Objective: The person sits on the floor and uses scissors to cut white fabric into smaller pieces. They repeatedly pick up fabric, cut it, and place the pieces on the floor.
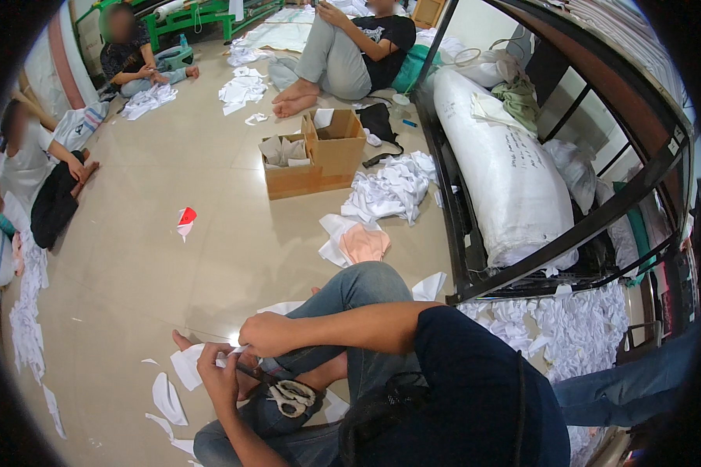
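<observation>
My left hand (220, 372) and my right hand (266, 335) are close together in front of my crossed legs. Both are closed, with fingers pinching a small white fabric piece (235, 350) between them. The fingers hide most of this piece. Scissors (291, 398) with pale, worn handles rest on my lower leg just right of my left hand, their blades pointing toward it. Beside my left hand lies a white cloth piece (185, 367), and further left on the floor is a curved white cutting (168, 398).
Past my knee are a peach cloth (364, 244), a white cloth heap (389, 187) and cardboard boxes (313, 177). A black metal rack (553, 268) holding a large white sack (498, 175) stands on the right. Several people sit around the floor; a red-and-white scrap (185, 222) lies mid-floor.
</observation>
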`<state>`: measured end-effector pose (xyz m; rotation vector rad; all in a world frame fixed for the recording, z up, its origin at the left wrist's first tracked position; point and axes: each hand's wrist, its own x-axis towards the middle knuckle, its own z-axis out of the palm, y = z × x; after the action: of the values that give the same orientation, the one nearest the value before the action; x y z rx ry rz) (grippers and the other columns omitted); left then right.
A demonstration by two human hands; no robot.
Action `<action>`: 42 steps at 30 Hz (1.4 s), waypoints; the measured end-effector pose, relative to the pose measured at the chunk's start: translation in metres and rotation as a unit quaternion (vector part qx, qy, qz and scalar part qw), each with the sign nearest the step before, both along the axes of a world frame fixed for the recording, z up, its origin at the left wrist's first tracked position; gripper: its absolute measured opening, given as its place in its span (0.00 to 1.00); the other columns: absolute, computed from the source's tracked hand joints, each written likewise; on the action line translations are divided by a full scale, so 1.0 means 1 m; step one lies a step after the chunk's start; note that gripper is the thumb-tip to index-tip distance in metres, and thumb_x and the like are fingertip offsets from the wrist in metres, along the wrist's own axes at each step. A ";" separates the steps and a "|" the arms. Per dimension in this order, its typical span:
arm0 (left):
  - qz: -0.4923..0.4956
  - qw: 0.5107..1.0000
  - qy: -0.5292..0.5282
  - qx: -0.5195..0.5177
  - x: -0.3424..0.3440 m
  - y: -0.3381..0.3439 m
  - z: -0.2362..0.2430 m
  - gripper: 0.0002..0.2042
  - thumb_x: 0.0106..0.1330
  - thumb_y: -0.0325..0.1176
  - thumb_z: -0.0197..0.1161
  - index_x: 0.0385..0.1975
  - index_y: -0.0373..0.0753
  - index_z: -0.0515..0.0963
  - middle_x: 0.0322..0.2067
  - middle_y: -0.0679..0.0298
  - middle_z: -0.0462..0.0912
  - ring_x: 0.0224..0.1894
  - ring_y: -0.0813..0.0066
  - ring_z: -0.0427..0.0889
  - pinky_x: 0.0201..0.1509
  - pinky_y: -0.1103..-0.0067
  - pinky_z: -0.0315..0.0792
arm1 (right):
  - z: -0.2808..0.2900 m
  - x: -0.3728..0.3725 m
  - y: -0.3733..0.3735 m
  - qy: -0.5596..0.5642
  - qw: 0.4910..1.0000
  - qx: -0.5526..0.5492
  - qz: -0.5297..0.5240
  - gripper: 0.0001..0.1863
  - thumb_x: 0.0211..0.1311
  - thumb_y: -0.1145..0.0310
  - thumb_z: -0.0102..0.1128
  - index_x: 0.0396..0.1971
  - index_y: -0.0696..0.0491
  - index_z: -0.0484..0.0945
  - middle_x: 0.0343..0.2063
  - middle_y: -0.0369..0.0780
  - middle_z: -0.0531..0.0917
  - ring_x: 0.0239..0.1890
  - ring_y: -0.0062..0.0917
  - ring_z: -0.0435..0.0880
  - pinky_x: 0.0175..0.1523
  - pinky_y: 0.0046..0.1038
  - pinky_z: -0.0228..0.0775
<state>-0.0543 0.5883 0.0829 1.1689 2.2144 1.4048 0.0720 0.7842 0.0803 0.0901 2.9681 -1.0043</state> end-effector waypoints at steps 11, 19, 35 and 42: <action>0.002 0.999 -0.025 -0.024 -0.003 -0.001 -0.006 0.06 0.69 0.23 0.77 0.42 0.27 0.91 0.37 0.49 0.94 0.40 0.53 0.92 0.53 0.65 0.82 | -0.013 -0.003 -0.002 0.001 1.000 0.008 -0.001 0.14 0.73 0.60 0.72 0.39 0.57 0.94 0.36 0.53 0.94 0.43 0.56 0.95 0.50 0.55 0.87; -0.004 1.000 -0.026 0.002 0.005 0.002 0.005 0.07 0.69 0.23 0.77 0.43 0.30 0.90 0.39 0.56 0.93 0.45 0.59 0.90 0.58 0.66 0.80 | 0.001 0.000 0.002 -0.001 0.999 0.023 -0.033 0.15 0.71 0.58 0.74 0.36 0.56 0.94 0.34 0.54 0.93 0.41 0.57 0.94 0.50 0.55 0.87; -0.028 0.990 -0.121 -0.061 -0.003 -0.002 -0.011 0.09 0.77 0.29 0.74 0.46 0.27 0.89 0.39 0.53 0.93 0.45 0.62 0.90 0.56 0.67 0.81 | -0.005 -0.002 0.001 0.011 0.999 -0.012 -0.042 0.12 0.70 0.63 0.75 0.45 0.56 0.91 0.39 0.49 0.93 0.50 0.51 0.94 0.55 0.53 0.86; -0.015 0.992 -0.105 -0.074 -0.004 -0.007 -0.009 0.11 0.77 0.32 0.76 0.46 0.28 0.89 0.40 0.55 0.95 0.47 0.65 0.91 0.60 0.68 0.81 | -0.001 -0.006 -0.002 -0.052 0.998 0.017 -0.006 0.15 0.77 0.58 0.67 0.41 0.56 0.91 0.41 0.52 0.93 0.50 0.54 0.94 0.55 0.55 0.86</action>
<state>-0.0579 0.5817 0.0734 0.9538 2.1046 1.2650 0.0661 0.7825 0.0789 0.1568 2.8948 -0.9202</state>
